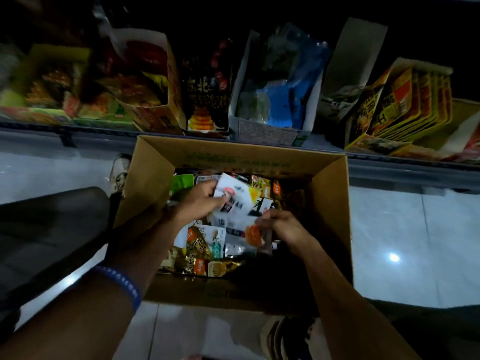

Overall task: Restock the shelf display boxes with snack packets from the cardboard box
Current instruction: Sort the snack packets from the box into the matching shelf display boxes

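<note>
Both hands reach into the open cardboard box on the floor: the left hand pinches a white snack packet, and the right hand grips an orange-marked packet among the loose packets. Beyond the box, on the far shelf, stand the display boxes with packets upright inside.

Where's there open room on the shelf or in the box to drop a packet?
The white display box holding blue packets looks loosely filled. A bare shelf strip lies beside it, before the yellow packets. The cardboard box is crowded, both hands in it; its right side looks dark, possibly emptier.
</note>
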Demonstrator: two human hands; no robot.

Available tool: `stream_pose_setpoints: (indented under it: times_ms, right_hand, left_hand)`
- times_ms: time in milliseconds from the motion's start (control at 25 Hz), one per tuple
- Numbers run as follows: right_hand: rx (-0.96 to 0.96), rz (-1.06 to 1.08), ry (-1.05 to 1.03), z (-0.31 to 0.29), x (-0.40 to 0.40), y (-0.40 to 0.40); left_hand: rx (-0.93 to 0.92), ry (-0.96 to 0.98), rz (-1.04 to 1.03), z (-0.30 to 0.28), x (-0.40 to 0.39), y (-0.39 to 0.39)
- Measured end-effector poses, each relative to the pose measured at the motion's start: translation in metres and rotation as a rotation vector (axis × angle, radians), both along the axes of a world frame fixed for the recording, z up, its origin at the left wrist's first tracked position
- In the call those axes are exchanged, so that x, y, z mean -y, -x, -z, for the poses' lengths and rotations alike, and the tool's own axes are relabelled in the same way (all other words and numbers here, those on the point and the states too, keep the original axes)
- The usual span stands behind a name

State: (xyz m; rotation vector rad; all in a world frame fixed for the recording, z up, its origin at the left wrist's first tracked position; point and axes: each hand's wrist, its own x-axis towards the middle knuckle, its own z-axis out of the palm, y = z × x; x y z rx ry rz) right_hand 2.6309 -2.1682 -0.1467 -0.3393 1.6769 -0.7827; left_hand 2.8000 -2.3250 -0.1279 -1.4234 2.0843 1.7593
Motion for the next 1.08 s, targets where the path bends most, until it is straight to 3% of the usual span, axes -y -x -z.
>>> stream_pose_setpoints:
  times_ms: [200, 400, 480, 600, 720, 840, 920, 1080]
  right_hand:
    - [0.134, 0.549, 0.292, -0.035, 0.000, 0.026]
    - [0.389, 0.808, 0.345, -0.052, 0.000, 0.013]
    - [0.364, 0.730, 0.365, -0.066, 0.005, -0.005]
    - [0.052, 0.450, 0.285, -0.078, 0.023, -0.040]
    - [-0.171, 0.193, 0.373, -0.077, 0.044, -0.063]
    - [-0.194, 0.151, 0.281, -0.052, 0.053, -0.070]
    - [-0.189, -0.030, 0.172, -0.025, 0.054, -0.080]
    - [0.080, -0.315, 0.082, 0.009, 0.057, -0.139]
  left_hand:
    - [-0.416, -0.102, -0.605, -0.052, 0.015, 0.006]
    - [-0.527, -0.303, -0.836, -0.060, -0.004, -0.012]
    - [-0.513, -0.356, -0.896, -0.060, -0.015, -0.010]
    - [-0.542, -0.513, -0.808, -0.066, -0.023, -0.007]
    - [-0.395, -0.238, -0.606, -0.075, -0.024, -0.016]
    - [-0.320, 0.057, -0.586, -0.102, 0.003, -0.037]
    - [-0.310, 0.166, -0.525, -0.121, 0.028, -0.053]
    - [-0.301, 0.230, -0.528, -0.124, 0.052, -0.072]
